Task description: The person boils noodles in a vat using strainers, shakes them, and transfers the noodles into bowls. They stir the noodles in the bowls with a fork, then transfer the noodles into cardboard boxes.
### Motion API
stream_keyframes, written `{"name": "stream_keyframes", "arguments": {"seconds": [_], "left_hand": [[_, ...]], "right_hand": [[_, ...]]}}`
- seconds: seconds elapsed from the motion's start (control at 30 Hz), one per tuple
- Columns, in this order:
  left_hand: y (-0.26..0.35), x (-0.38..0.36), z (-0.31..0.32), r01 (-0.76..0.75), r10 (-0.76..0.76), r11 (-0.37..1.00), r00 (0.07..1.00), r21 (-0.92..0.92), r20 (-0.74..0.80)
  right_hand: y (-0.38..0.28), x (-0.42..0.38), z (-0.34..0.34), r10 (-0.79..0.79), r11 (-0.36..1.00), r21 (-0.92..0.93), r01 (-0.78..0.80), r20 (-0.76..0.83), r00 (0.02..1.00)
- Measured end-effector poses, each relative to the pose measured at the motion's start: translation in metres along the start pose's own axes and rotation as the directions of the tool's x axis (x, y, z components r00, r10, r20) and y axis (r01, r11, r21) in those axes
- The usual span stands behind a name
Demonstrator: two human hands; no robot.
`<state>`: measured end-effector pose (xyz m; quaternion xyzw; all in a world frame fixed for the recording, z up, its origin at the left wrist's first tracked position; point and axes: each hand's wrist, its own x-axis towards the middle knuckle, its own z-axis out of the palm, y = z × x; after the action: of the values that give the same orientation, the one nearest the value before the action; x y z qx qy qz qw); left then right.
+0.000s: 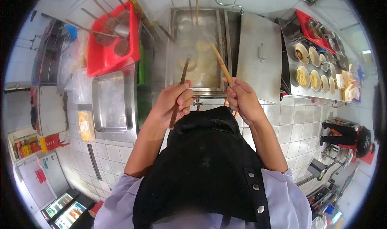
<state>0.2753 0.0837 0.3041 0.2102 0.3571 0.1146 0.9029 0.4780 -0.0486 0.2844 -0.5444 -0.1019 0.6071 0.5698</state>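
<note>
My left hand (173,102) is closed around the dark wooden handle of a noodle strainer (184,72), its basket end low in the steaming cooker and blurred by vapour. In my right hand (244,99) is the lighter wooden handle of another noodle strainer (220,60), slanting up and left over the cooker; steam obscures its far end. Both hands are at the near edge of the rectangular boiling-water cooker (221,47). Cloudy water with pale yellowish patches, perhaps noodles, shows inside. Two more long handles (197,5) stand at the cooker's back.
To the left, a red basket (93,62) holds several metal strainers beside an empty metal tray (109,102). A steel lid panel (260,62) lies right of the cooker. Farther right, a counter bears several bowls with noodles (303,76). Another person (356,141) stands at the far right.
</note>
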Motion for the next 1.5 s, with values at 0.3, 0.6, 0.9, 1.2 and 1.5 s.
{"name": "stream_keyframes", "arguments": {"seconds": [0.3,0.6,0.9,1.2,1.5], "left_hand": [[0.016,0.004,0.002,-0.033,0.033,0.999,0.999,0.024,-0.025],[0.024,-0.001,0.01,-0.079,0.079,0.997,0.996,0.012,0.048],[0.022,-0.014,0.004,-0.048,0.049,0.999,0.996,-0.025,0.077],[0.02,-0.004,-0.003,-0.081,0.088,0.991,0.994,0.108,-0.063],[0.017,0.0,0.012,-0.045,0.059,0.976,0.996,0.212,-0.06]], "right_hand": [[-0.021,-0.005,0.004,-0.064,0.996,0.065,0.058,0.087,0.994],[-0.026,-0.003,0.006,-0.209,0.976,-0.017,0.219,0.235,0.949],[-0.006,-0.009,0.01,-0.087,0.995,0.061,0.079,0.131,0.988],[0.027,0.005,-0.007,-0.11,0.993,-0.008,0.115,0.244,0.964],[-0.044,-0.117,-0.066,-0.192,0.971,0.157,0.18,0.065,0.979]]}}
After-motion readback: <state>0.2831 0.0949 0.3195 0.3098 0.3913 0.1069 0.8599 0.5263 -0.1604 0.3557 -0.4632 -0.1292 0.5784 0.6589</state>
